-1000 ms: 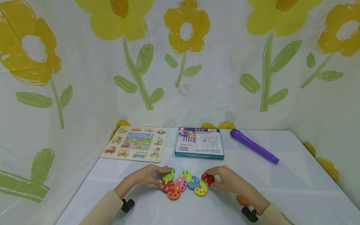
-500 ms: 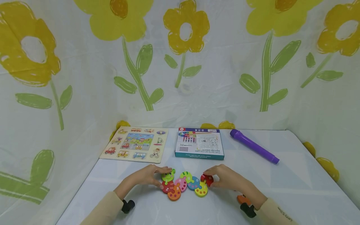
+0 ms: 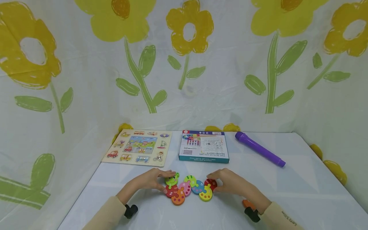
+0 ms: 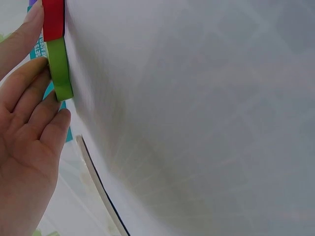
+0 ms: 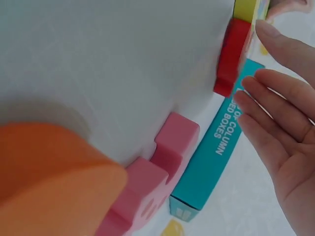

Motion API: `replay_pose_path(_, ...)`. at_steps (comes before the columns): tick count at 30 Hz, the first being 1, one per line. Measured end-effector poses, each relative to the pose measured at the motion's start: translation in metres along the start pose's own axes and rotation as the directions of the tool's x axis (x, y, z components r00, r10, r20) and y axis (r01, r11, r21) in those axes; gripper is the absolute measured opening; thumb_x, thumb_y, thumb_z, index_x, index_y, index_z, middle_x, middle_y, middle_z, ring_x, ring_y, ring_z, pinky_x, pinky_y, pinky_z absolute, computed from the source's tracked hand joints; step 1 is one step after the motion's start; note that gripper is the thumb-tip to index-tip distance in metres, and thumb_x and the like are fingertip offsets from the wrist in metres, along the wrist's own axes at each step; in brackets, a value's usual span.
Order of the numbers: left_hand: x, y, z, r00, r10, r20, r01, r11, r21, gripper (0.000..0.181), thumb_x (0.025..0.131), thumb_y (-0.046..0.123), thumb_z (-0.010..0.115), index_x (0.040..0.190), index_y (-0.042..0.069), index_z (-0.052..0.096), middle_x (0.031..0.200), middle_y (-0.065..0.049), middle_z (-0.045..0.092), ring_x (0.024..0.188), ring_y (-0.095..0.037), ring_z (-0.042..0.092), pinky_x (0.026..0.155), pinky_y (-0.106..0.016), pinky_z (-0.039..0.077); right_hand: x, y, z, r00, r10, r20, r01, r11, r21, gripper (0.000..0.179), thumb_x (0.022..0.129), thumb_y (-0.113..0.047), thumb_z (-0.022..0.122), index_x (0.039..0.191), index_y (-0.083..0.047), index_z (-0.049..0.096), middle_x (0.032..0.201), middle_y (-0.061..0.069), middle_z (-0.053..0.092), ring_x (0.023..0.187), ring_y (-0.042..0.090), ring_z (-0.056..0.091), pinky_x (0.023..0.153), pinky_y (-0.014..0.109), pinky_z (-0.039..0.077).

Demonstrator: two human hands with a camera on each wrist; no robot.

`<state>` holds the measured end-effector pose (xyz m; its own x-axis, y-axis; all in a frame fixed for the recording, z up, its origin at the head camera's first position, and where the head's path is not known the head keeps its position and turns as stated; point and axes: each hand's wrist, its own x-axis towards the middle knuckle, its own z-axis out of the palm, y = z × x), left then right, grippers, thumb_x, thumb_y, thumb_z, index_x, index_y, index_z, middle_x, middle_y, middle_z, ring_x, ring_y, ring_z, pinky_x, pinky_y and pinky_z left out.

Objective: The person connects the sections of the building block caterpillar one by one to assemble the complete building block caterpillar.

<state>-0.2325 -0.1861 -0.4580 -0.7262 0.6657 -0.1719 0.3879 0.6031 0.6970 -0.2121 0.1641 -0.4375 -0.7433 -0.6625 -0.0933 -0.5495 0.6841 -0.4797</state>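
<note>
A row of interlocking caterpillar puzzle pieces lies on the table in the head view. My left hand holds its left end, thumb at the red piece 2 and fingers by the smiling green head piece. Orange, pink, light green, blue and yellow pieces follow in a wavy line. At the right end my right hand pinches a dark red piece, which sits against the yellow one. In the right wrist view its thumb touches the red piece's edge.
Behind the hands lie a vehicle picture board, a teal-edged box and a purple microphone-shaped stick. An orange piece rests by the right forearm; a loose pink piece shows in the right wrist view.
The right hand has shifted slightly left and turned the red piece down flat against the yellow piece. The left hand has stayed in place on the head end.
</note>
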Motion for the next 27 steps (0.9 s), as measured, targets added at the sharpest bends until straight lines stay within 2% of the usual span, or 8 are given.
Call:
replay_pose_path(8, 0.001, 0.001, -0.001, 1.000, 0.005, 0.004, -0.005, 1.000, 0.020, 0.064, 0.078, 0.019, 0.081, 0.137, 0.019, 0.056, 0.145, -0.005, 0.046, 0.137, -0.027, 0.037, 0.111, -0.053, 0.030, -0.008, 0.003, -0.007, 0.999, 0.026, -0.048, -0.024, 0.999, 0.033, 0.047, 0.080, -0.015, 0.079, 0.125, -0.006, 0.065, 0.122, 0.007, 0.066, 0.115, 0.026, 0.060, 0.091, 0.042, 0.053)
replay_pose_path(17, 0.000, 0.000, 0.000, 0.999, 0.035, 0.007, -0.035, 0.999, 0.009, 0.065, 0.077, 0.018, 0.081, 0.137, 0.017, 0.056, 0.145, -0.009, 0.046, 0.136, -0.031, 0.038, 0.110, -0.056, 0.030, -0.024, 0.010, -0.006, 0.994, 0.062, -0.093, -0.055, 0.996, 0.071, 0.045, 0.083, -0.020, 0.077, 0.125, -0.006, 0.065, 0.123, 0.007, 0.066, 0.117, 0.030, 0.058, 0.091, 0.045, 0.052)
replay_pose_path(22, 0.000, -0.001, 0.000, 1.000, 0.027, 0.005, -0.028, 1.000, 0.009, 0.066, 0.077, 0.017, 0.081, 0.137, 0.018, 0.056, 0.145, -0.007, 0.046, 0.137, -0.028, 0.038, 0.110, -0.053, 0.030, -0.034, 0.011, -0.004, 0.992, 0.076, -0.105, -0.066, 0.993, 0.100, 0.044, 0.082, -0.014, 0.077, 0.123, -0.004, 0.066, 0.121, 0.010, 0.066, 0.116, 0.033, 0.058, 0.090, 0.047, 0.053)
replay_pose_path(27, 0.000, -0.002, 0.000, 1.000, 0.014, -0.001, -0.014, 1.000, 0.011, 0.065, 0.077, 0.016, 0.081, 0.137, 0.018, 0.056, 0.145, -0.005, 0.046, 0.137, -0.026, 0.037, 0.110, -0.053, 0.031, -0.041, 0.013, -0.004, 0.992, 0.075, -0.101, -0.065, 0.993, 0.096, 0.045, 0.081, -0.014, 0.077, 0.124, -0.004, 0.066, 0.121, 0.010, 0.066, 0.113, 0.031, 0.060, 0.090, 0.046, 0.053)
